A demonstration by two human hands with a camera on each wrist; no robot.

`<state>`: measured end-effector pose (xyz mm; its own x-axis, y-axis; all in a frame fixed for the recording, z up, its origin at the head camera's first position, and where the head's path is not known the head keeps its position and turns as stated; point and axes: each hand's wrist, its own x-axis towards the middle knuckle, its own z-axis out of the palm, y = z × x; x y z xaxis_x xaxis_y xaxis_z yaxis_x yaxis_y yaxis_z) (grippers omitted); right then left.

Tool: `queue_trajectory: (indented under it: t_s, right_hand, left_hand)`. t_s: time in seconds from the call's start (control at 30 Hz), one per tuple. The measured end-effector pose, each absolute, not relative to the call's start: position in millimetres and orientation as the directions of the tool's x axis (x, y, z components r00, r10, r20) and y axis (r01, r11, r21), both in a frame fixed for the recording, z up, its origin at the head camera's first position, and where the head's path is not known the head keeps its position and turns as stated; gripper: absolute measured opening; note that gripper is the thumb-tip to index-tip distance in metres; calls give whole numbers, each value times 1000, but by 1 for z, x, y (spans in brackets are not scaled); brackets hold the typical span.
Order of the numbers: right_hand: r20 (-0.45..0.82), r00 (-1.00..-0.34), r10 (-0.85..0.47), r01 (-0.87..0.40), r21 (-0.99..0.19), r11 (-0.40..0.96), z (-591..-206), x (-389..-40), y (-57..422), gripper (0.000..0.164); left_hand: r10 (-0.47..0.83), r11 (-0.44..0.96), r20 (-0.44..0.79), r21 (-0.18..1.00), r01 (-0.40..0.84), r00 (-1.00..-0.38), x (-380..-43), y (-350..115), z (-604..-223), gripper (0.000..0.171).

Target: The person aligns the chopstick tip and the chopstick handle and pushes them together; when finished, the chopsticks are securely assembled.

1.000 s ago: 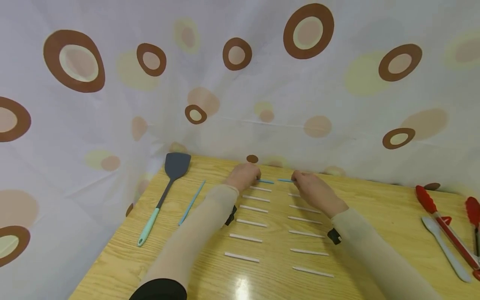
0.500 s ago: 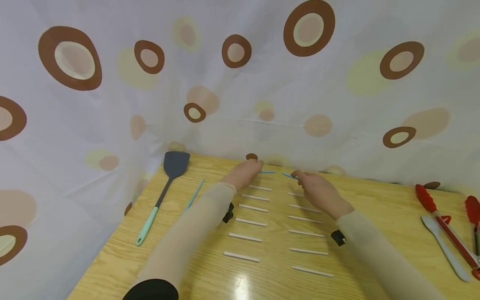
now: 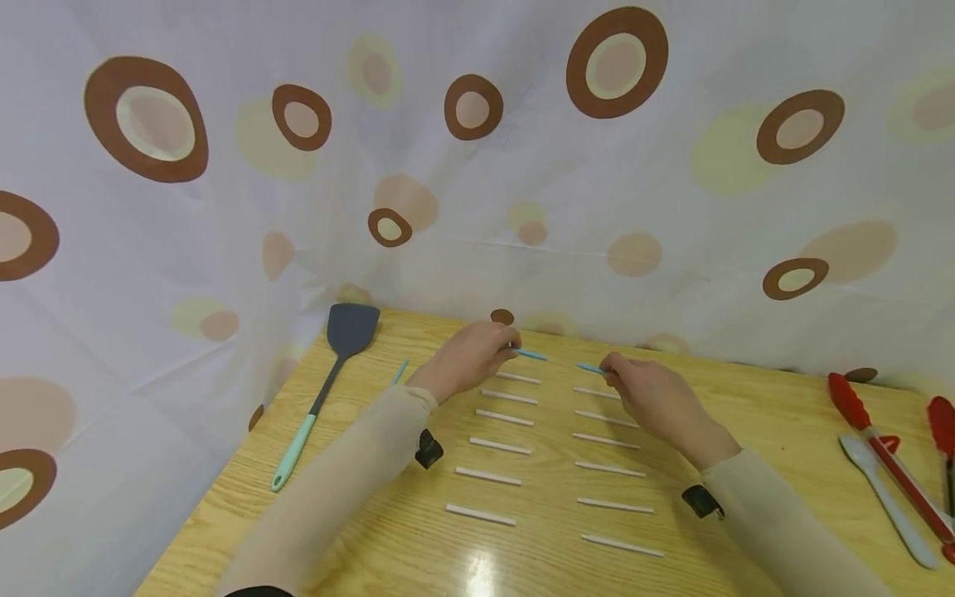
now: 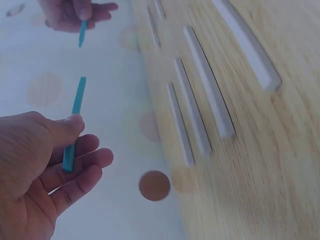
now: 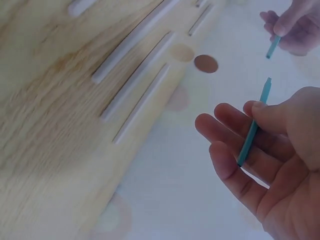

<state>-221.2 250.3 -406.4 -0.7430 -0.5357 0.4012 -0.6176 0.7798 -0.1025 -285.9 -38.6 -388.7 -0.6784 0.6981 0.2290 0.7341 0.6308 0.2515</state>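
By a spotted pale fabric sheet [image 3: 418, 282], above a yellow wood-grained counter [image 3: 753, 414] lined with slim white sticks [image 3: 481, 515], left hand [image 3: 472, 355] and right hand [image 3: 662, 402] each pinch a slim blue stick [image 4: 78, 96].

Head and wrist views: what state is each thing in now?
Left hand: pinching a blue stick
Right hand: pinching another blue stick
Held blue sticks: off the table, not touching
Third blue stick: lying down, partly hidden by sleeve
White sticks: lying in two columns
Spatula: lying flat
Red tongs: lying, cut off by frame; open or closed unclear
Spoon: lying beside tongs
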Motion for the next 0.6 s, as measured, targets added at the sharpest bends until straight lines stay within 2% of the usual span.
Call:
queue_trajectory:
  t_s: [0.3,0.6]
  right_hand:
    - [530,-630,-567,-699,-68,712,-392,-203,236,26]
    - [561,-613,-556,-706,-72,705,-392,-200,232,26]
  left_hand:
    - [725,502,373,288,815,-579,-255,-39,-379,10]
    - [745,481,375,272,834,-552,-249,-37,-378,12]
